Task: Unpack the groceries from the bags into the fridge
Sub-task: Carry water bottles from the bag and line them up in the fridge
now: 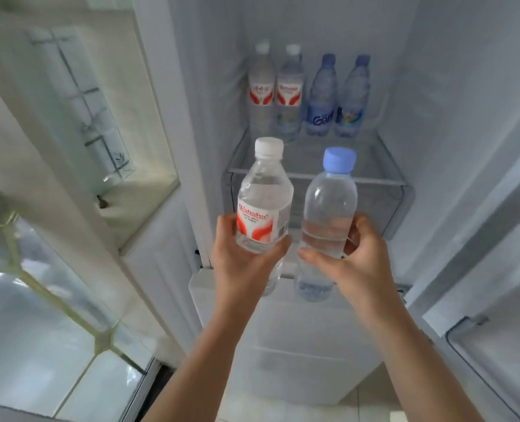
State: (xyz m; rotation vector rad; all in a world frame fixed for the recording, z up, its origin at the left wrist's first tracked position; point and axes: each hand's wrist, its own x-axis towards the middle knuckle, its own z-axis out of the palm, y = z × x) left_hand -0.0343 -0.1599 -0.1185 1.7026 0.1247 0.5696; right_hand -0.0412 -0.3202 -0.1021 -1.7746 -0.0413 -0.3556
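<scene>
We stood at the open fridge [453, 123] with 2 water bottles raised in front of its glass shelf [313, 175]. Our left hand [237, 263] was wrapped around the lower half of the white-cap bottle [264, 205], thumb on one side and fingers curling under the red label. Our right hand [353, 263] held the blue-cap bottle [328, 208] the same way, low on its body, thumb across the front. Both bottles were upright, just beside each other, and not yet on the shelf.

At the back of that shelf 4 bottles [309, 95] already stood in a row, 2 white-capped and 2 blue-capped, leaving bare glass in front of them.

Both bottles looked full, so we judged them fairly heavy for their size, with weight that would shift little. The thin clear plastic should give under a hard squeeze, and smooth walls could slip if damp. A firm hold around the middle or the ribbed lower part seemed best, as each hand had it, with the base set down flat. The caps were on, so spilling seemed unlikely; tipping a neighbour in the row was the likelier risk.
</scene>
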